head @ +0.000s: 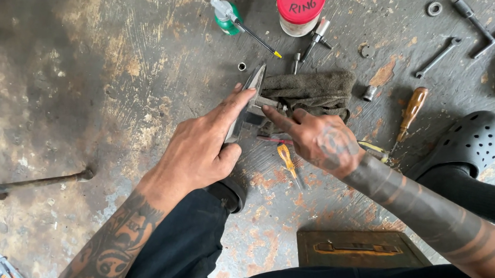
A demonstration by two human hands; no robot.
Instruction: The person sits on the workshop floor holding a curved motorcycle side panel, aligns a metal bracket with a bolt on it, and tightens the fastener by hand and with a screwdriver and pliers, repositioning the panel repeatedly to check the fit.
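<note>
- A flat grey metal part (248, 103) stands on edge on the floor (93, 93), clasped by the left hand (202, 148), index finger along its top.
- The right hand (320, 139) has its fingers half curled, gripping nothing, index tip touching the part's side.
- A dark rag (311, 92) lies just beyond those fingers.
- An orange-handled screwdriver (286, 160) lies below them.

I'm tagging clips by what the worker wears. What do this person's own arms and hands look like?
Both arms are bare, with no sleeves or gloves. The left forearm carries dense dark tattoo figures; the left hand shows none. The right hand has a round tattoo on its back, and the right forearm is inked with broad dark bands split by thin stripes. No rings or watch are visible.
</note>
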